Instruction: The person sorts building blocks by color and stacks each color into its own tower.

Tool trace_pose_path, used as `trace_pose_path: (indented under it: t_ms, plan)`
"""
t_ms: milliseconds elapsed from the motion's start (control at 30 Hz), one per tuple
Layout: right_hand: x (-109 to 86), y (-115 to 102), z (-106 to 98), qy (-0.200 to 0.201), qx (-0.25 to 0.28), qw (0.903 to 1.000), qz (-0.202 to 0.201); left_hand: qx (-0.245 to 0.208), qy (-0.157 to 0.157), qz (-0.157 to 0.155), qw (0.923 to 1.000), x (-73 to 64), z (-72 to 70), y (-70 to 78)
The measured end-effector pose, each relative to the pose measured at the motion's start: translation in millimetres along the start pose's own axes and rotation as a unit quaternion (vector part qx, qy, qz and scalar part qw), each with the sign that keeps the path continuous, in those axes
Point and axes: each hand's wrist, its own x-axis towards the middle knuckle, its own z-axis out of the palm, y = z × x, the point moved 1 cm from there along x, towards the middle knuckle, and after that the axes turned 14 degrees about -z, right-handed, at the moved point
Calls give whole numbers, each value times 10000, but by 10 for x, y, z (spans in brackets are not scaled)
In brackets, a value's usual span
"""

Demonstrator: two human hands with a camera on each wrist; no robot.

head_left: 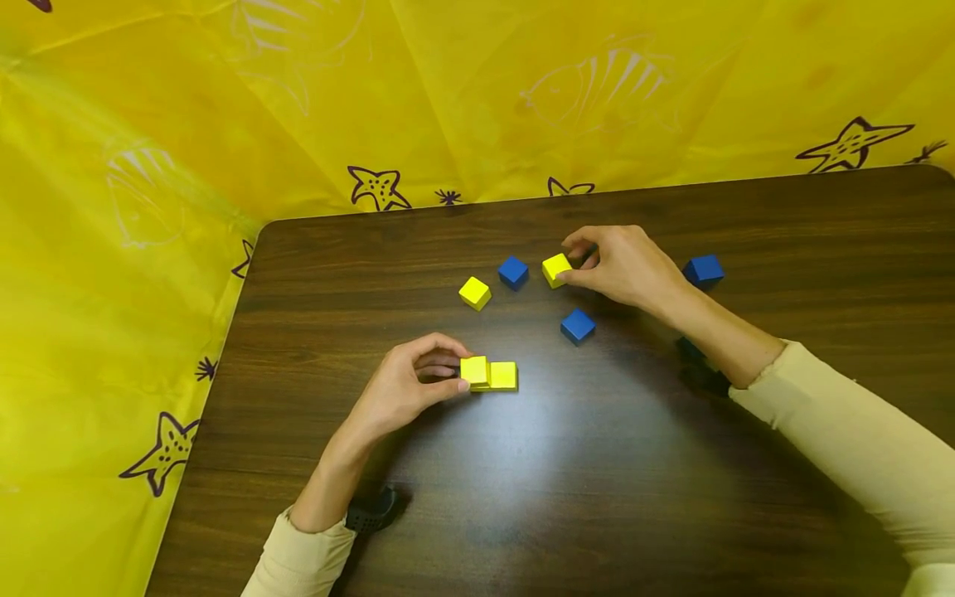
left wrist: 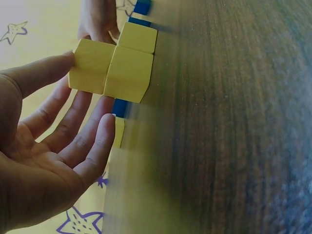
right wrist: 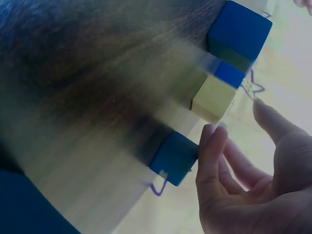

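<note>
My left hand point(head_left: 406, 385) pinches a yellow block point(head_left: 473, 371) between thumb and fingers. That block sits on top of another yellow block point(left wrist: 129, 73), with a third yellow block point(head_left: 503, 376) side by side on the right. My right hand point(head_left: 622, 265) reaches over the table's far part, thumb and fingers spread around a yellow block point(head_left: 555, 270). In the right wrist view this yellow block point(right wrist: 214, 100) lies just beyond the fingertips, and the thumb point(right wrist: 273, 119) is apart from it.
A loose yellow block point(head_left: 474, 293) and a blue block point(head_left: 513, 273) lie left of the right hand. Another blue block point(head_left: 578, 327) is nearer, and one more blue block point(head_left: 704, 271) stands beyond the right forearm. A yellow patterned cloth point(head_left: 477, 99) hangs behind the brown table point(head_left: 313, 274).
</note>
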Motion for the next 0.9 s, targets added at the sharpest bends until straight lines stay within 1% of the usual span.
trace_pose_path:
  t_ms: [200, 333, 600, 900]
  plan:
    - [15, -17, 41, 35, -115, 9999, 76, 16, 0, 27, 10000, 4, -5, -1]
    - [26, -36, 87, -17, -176, 9998, 114, 33, 1, 30, 10000, 6, -2, -10]
    - [40, -61, 130, -124, -314, 9987, 393, 16, -22, 26, 10000, 10, 5, -16]
    - [57, -39, 185, -13, -345, 9989, 323, -17, -45, 78, 10000, 23, -2, -22]
